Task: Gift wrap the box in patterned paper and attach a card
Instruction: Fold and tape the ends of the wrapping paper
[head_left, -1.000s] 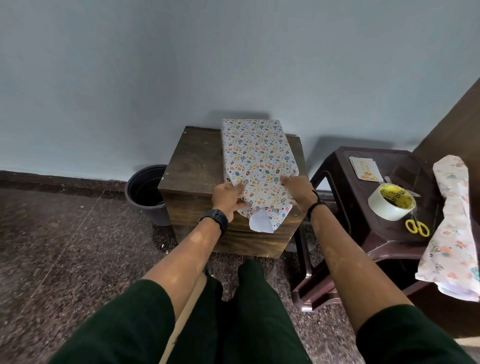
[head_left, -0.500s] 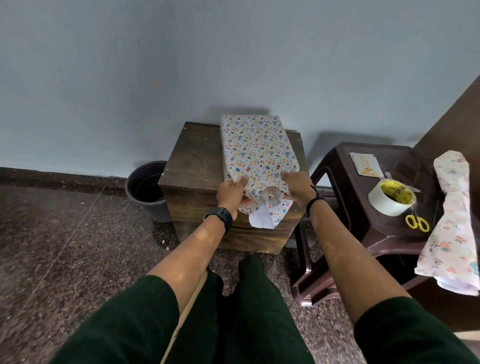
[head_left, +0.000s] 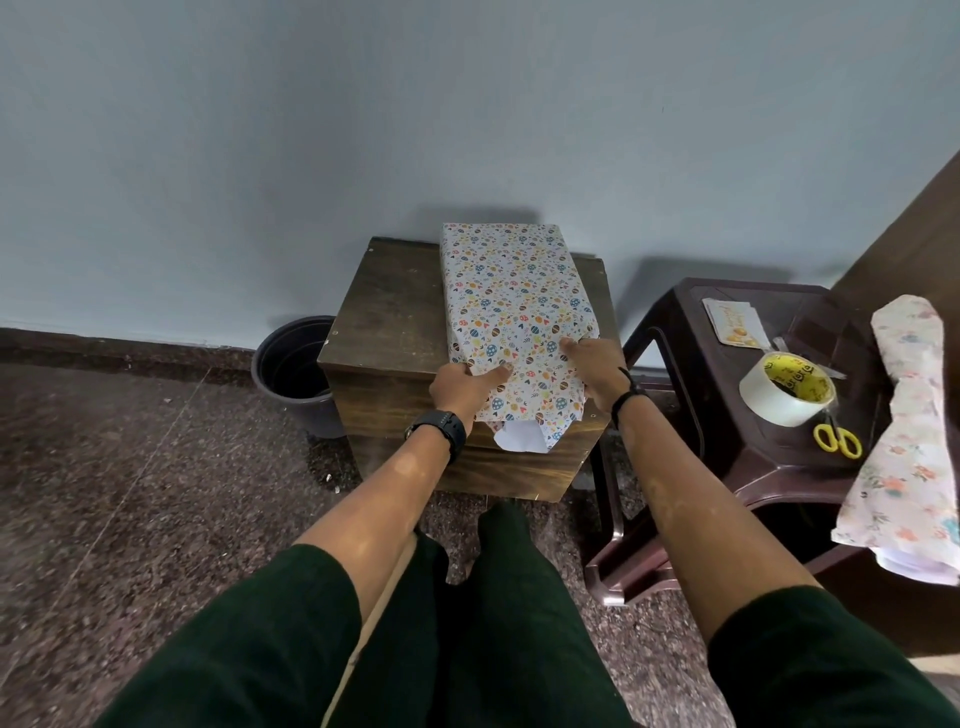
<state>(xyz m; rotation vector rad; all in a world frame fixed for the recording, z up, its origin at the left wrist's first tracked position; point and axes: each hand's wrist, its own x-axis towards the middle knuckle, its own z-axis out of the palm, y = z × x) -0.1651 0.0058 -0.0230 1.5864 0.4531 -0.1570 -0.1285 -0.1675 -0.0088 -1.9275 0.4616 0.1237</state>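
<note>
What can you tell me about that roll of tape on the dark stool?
The tape is a wide roll of clear or whitish plastic film on a yellow core printed with dark letters. It lies flat, hole upward, on the brown plastic stool, near its front edge. Yellow-handled scissors lie just in front of it, seemingly touching it. A card lies behind it, apart. Neither hand is near it.

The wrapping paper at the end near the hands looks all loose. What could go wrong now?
The near end of the patterned paper is open, its white underside showing, so it could spring apart if the left hand or right hand lets go. The tape roll and scissors sit on the side stool, so reaching for them probably frees one side. Pressing hard might crease or tear the paper.
</note>
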